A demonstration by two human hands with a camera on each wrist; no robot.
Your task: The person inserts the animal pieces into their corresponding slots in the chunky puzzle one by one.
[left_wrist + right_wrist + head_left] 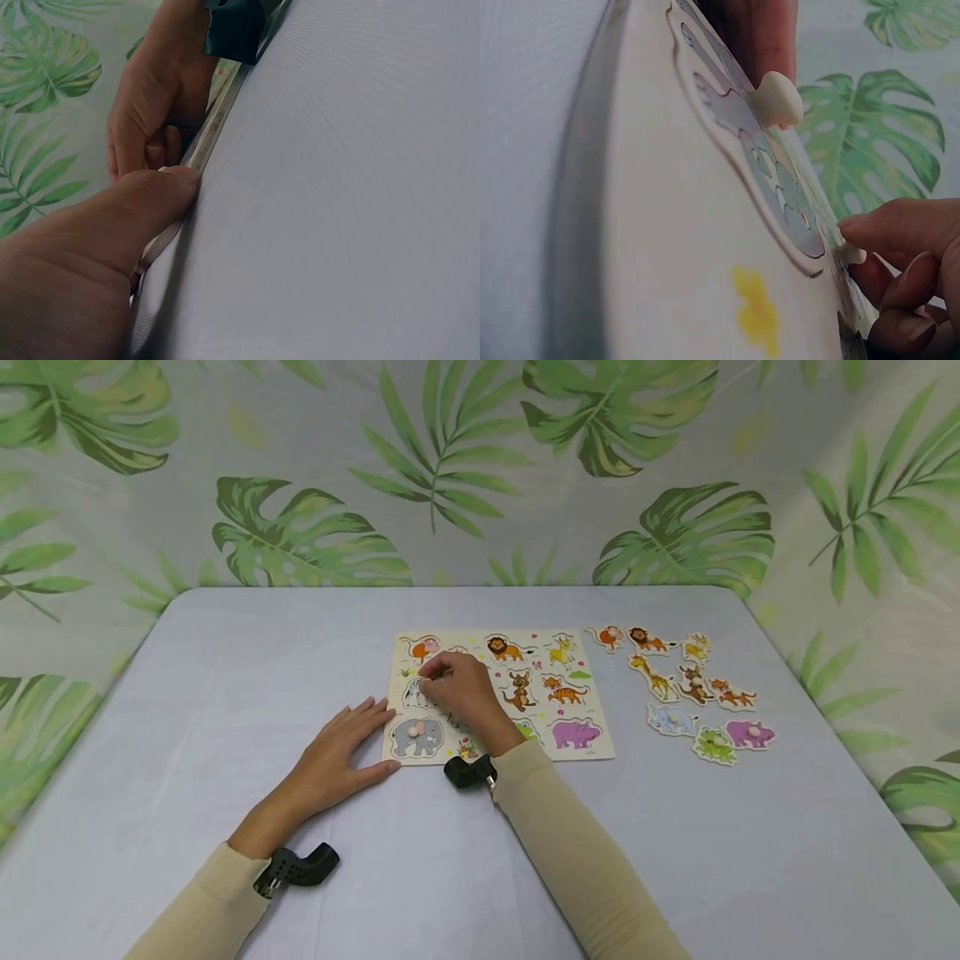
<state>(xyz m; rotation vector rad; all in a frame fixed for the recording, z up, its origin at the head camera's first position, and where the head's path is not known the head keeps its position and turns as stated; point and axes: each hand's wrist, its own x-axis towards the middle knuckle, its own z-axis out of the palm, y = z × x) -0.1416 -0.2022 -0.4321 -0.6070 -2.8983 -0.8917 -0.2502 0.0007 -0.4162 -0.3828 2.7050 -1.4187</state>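
Note:
A flat wooden animal puzzle board [603, 752] lies in the middle of the table. My right hand [468, 692] is over its left half, thumb and finger pinching the small knob of the zebra piece [412, 695], which lies at its zebra picture; whether it sits fully down cannot be told. The right wrist view shows that pale knob [854, 256] at the fingertips. Below it, the elephant piece [431, 743] sits in its recess, knob up. My left hand [333, 760] spreads around the board's lower left corner, fingers at the left edge and thumb touching the front edge.
Right of the board lie several loose knobbed animal pieces, among them a lion [649, 641], a giraffe [654, 678], a rhino [672, 721], a frog [715, 746] and a hippo [750, 734]. A leaf-printed cloth [442, 485] hangs behind the white table [225, 677].

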